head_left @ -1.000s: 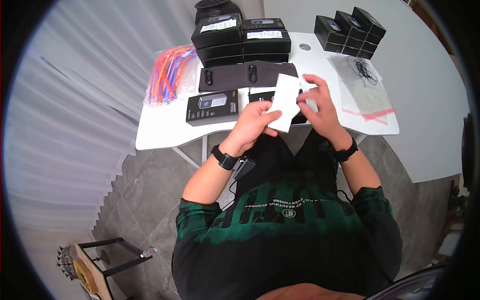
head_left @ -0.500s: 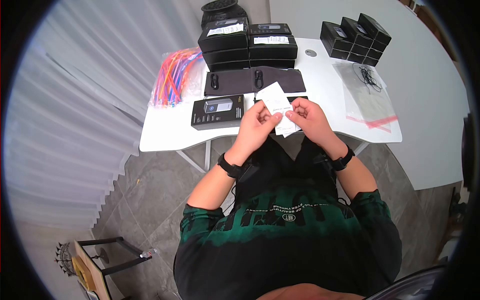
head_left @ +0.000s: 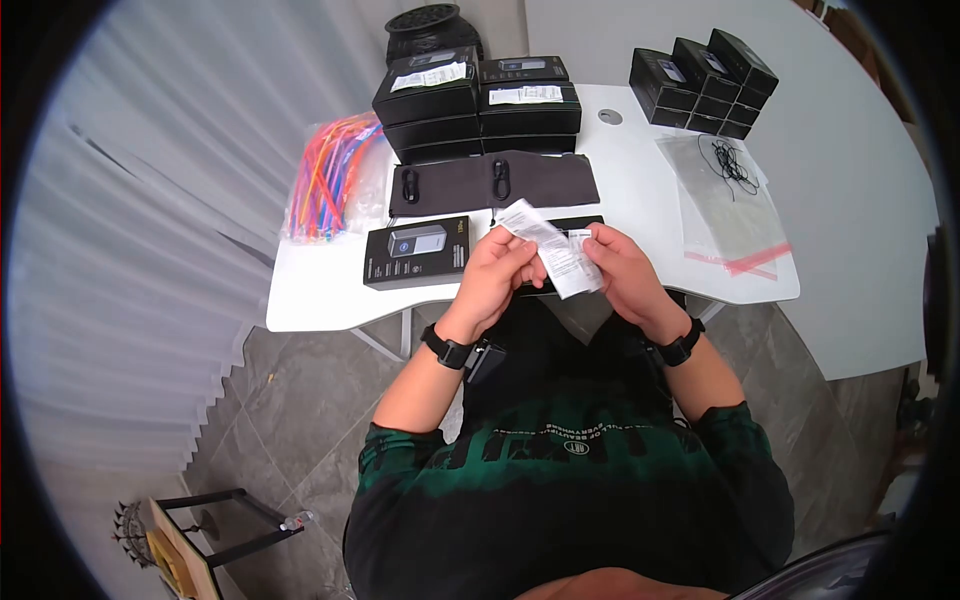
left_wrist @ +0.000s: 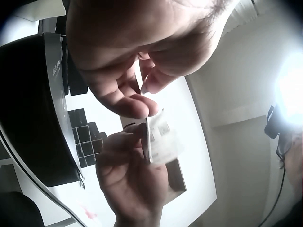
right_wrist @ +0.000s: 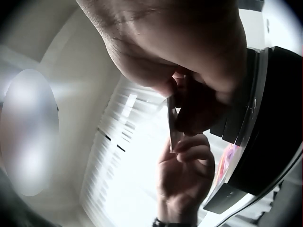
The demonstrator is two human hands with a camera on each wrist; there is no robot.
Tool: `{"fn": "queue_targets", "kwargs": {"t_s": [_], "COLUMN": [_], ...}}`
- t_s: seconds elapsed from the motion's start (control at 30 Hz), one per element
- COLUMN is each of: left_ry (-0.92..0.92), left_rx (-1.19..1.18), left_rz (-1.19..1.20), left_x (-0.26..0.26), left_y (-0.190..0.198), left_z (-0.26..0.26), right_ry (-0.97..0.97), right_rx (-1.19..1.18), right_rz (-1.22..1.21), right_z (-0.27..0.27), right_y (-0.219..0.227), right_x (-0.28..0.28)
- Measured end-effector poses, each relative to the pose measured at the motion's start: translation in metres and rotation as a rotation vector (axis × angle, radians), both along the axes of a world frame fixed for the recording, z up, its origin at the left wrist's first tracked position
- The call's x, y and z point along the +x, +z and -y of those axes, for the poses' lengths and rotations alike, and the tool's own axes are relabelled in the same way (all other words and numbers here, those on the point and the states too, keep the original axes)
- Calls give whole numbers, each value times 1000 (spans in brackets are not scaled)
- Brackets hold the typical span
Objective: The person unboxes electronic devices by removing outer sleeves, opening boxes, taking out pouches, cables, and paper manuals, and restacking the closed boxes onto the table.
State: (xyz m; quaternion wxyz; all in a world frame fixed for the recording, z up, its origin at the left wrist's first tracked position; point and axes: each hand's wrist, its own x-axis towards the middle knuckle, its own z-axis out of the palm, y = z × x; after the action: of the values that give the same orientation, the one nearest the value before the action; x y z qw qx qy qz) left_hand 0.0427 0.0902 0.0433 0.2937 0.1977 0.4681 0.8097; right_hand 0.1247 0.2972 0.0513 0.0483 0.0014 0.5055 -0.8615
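Observation:
Over the front edge of the white table [head_left: 640,200], both hands hold a folded printed leaflet [head_left: 566,268]. My left hand [head_left: 495,275] pinches its left side between thumb and fingers, and one end sticks up past that hand. At the opposite side my right hand [head_left: 630,278] grips the leaflet, thumb on top. Small print shows on the upward face. In the left wrist view the leaflet [left_wrist: 163,144] runs between the two hands; the right wrist view shows it nearly edge-on. A black box [head_left: 580,222] lies behind the hands, mostly hidden by them.
A black product box [head_left: 417,252] sits left of the hands. Behind lies a dark grey cloth [head_left: 550,185] with two coiled cables. Stacked black boxes [head_left: 430,105] stand behind it, more boxes [head_left: 700,85] back right. Colourful straps [head_left: 335,180] lie left, clear bags [head_left: 730,230] right.
The right hand, apart with spread fingers a second ago, came in and took hold of the leaflet. The leaflet has turned from its blank side to a printed side and tilted leftward.

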Motion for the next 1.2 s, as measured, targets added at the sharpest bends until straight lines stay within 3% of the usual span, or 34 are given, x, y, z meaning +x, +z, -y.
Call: {"fn": "queue_targets", "kwargs": {"t_s": [0.17, 0.23, 0.3, 0.37, 0.43, 0.53, 0.6, 0.67, 0.7, 0.77, 0.83, 0.9, 0.97, 1.03, 1.2], "left_ry": [22, -25, -40, 5, -12, -12, 41, 150, 151, 232, 278, 289, 312, 377, 318], "left_rx": [58, 27, -60, 111, 134, -179, -278, -463, -463, -678, -727, -878, -894, -900, -937], "left_rz": [-102, -73, -118, 123, 162, -170, -197, -307, -304, -636, -701, -1023, -1094, -1275, -1281], "left_x": [-2, -7, -5, 3, -2, -12, -11, -15, -18, -22, -25, -32, -33, -33, -26], "left_y": [3, 5, 12, 23, 13, 7, 10, 10, 11, 15, 17, 10, 1, -4, 1], "left_z": [-7, -4, -4, -7, -1, 14, 16, 19, 20, 23, 18, 12, 8, 8, 16], "right_ry": [106, 82, 74, -1, -45, -56, -19, -59, -56, 64, 45, 123, 159, 107, 176], "right_rx": [57, 379, 334, 360, 383, 501, 591, 1000, 1000, 1054, 1074, 1202, 1264, 1400, 1430], "right_rz": [34, -74, -81, -111, -141, -157, -135, -364, -362, -406, -447, -483, -473, -719, -670], "right_z": [-12, -12, -12, -14, -14, -19, -20, -23, -26, -37, -44, -46, -48, -51, -52], "right_y": [-8, -4, 0, -3, 0, -2, 1, 9, 10, 11, 7, 10, 3, -5, -5], "right_x": [-9, -12, -12, -14, -14, -18, -20, -24, -30, -47, -61, -70, -76, -80, -74]}}
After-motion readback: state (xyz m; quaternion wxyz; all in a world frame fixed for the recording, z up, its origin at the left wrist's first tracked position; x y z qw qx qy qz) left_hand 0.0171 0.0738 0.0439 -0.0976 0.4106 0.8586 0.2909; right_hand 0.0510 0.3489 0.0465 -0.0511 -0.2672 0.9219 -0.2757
